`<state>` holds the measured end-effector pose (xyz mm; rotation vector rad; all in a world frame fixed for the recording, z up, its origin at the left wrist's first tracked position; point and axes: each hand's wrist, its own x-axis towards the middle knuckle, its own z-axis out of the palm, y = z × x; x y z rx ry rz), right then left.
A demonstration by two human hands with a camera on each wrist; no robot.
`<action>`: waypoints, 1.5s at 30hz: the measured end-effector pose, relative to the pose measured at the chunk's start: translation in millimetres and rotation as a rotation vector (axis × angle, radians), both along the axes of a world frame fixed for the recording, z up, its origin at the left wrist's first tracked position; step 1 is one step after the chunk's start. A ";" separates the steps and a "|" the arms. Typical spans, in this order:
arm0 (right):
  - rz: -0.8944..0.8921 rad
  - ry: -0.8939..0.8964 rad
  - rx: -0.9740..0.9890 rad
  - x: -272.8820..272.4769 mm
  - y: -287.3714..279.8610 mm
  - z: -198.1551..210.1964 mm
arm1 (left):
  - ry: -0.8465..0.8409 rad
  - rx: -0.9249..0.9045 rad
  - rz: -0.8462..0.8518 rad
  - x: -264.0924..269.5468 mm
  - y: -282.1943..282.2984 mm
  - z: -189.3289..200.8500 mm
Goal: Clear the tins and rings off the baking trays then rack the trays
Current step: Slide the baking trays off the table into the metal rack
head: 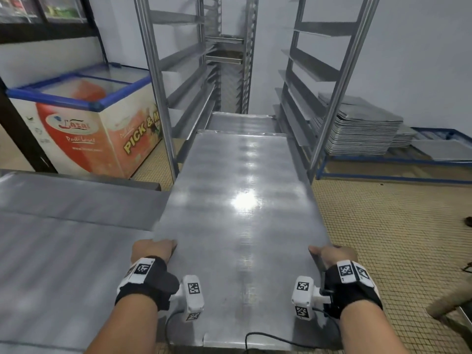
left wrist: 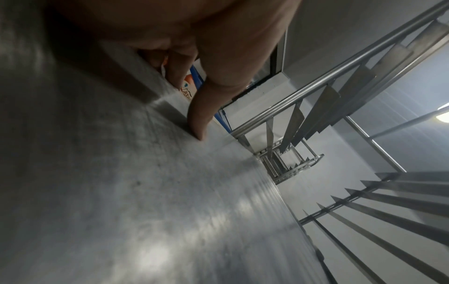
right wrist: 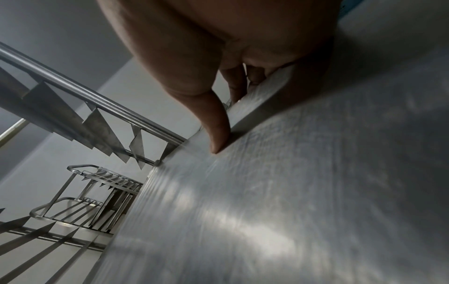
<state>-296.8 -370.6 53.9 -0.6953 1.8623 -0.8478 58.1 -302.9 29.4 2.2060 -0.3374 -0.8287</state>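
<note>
A long bare metal baking tray (head: 237, 200) (left wrist: 145, 192) (right wrist: 291, 192) is held level in front of me, its far end at the mouth of the steel tray rack (head: 158, 80). My left hand (head: 153, 249) grips the tray's left rim, thumb (left wrist: 198, 123) on top, fingers under the edge. My right hand (head: 332, 255) grips the right rim the same way, thumb (right wrist: 216, 130) on top. Another tray (head: 240, 121) sits in the rack just beyond and below the far end. No tins or rings are in view.
Angled slide rails (head: 306, 62) line both rack sides. A steel table (head: 63, 238) lies at my left. A chest freezer (head: 89, 118) stands left of the rack. A stack of trays (head: 362, 131) rests on a low blue frame at right. The floor is tiled.
</note>
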 end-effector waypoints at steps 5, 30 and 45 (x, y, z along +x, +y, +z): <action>-0.018 0.032 0.004 12.1 -38.3 0.3 | -0.037 0.029 -0.048 8.9 -36.8 4.7; 0.120 0.218 0.051 64.8 -254.3 24.1 | -0.081 0.071 -0.036 52.2 -252.0 22.2; 0.309 0.363 0.058 74.8 -256.4 52.7 | -0.309 0.280 -0.548 47.0 -271.5 47.3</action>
